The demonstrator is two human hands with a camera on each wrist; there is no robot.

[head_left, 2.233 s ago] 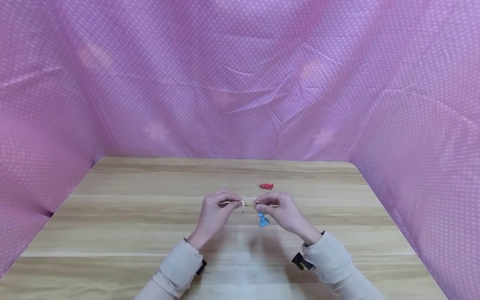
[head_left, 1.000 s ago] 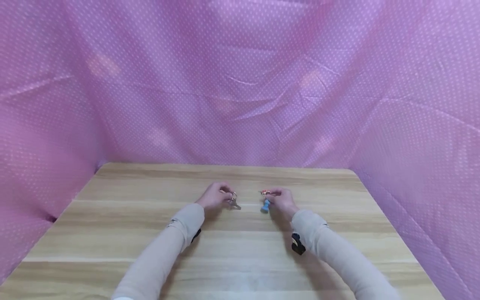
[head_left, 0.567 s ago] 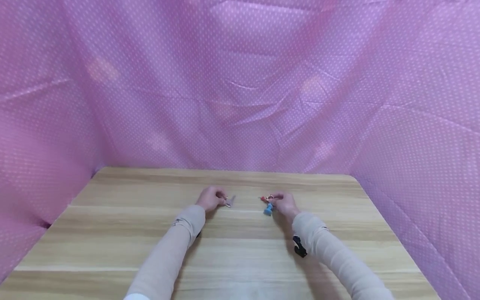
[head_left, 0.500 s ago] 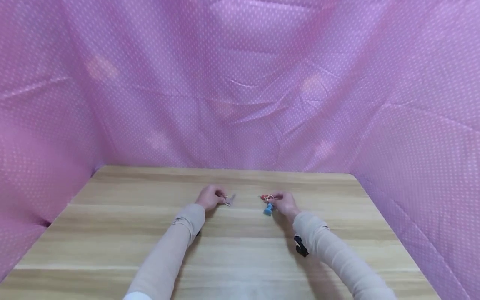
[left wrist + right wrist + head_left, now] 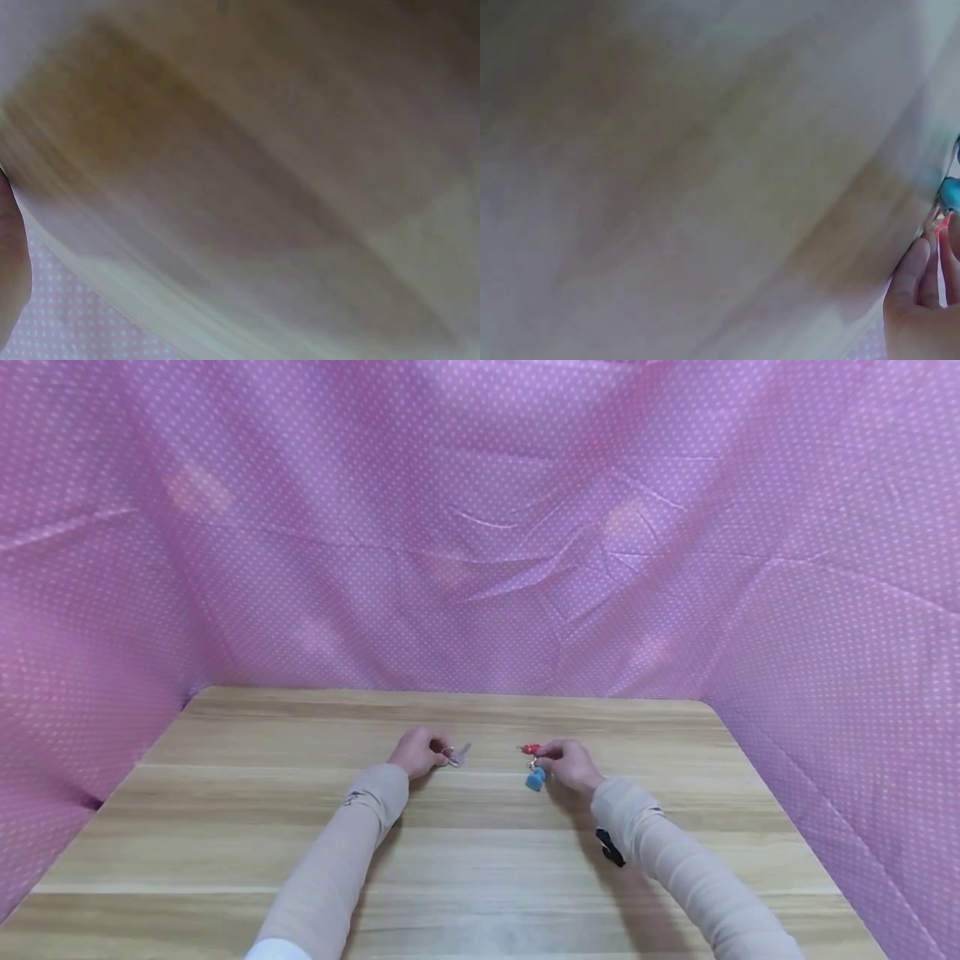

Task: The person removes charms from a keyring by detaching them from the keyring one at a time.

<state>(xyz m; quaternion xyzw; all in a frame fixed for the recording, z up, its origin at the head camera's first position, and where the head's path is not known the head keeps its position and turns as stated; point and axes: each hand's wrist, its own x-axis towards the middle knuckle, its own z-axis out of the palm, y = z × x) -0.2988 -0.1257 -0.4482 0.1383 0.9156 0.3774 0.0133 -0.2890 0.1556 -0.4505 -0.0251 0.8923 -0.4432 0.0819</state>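
Observation:
In the head view my left hand (image 5: 418, 753) is low over the table, thumb and fingertips pinching a thin key ring. A silver key (image 5: 461, 755) on that ring points away to the right. Across from it my right hand (image 5: 573, 765) pinches a blue figurine keychain (image 5: 535, 779); its gold chain (image 5: 532, 763) shows just left of the fingertips. A small red figurine charm (image 5: 530, 749) lies right at those fingertips on the far side. In the right wrist view the blue figurine (image 5: 951, 193) and my fingers (image 5: 911, 274) appear at the right edge. Only part of my left hand (image 5: 11, 259) shows in its wrist view.
The wooden table (image 5: 480, 860) has rounded far corners. Pink dotted cloth (image 5: 480, 568) hangs behind it and along both sides. A black strap piece (image 5: 610, 848) sticks out under my right sleeve.
Both hands have moved forward and apart, the left with the key, the right with the blue keychain to the red charm. Lately the blue keychain's ring has slipped from sight at my right fingertips.

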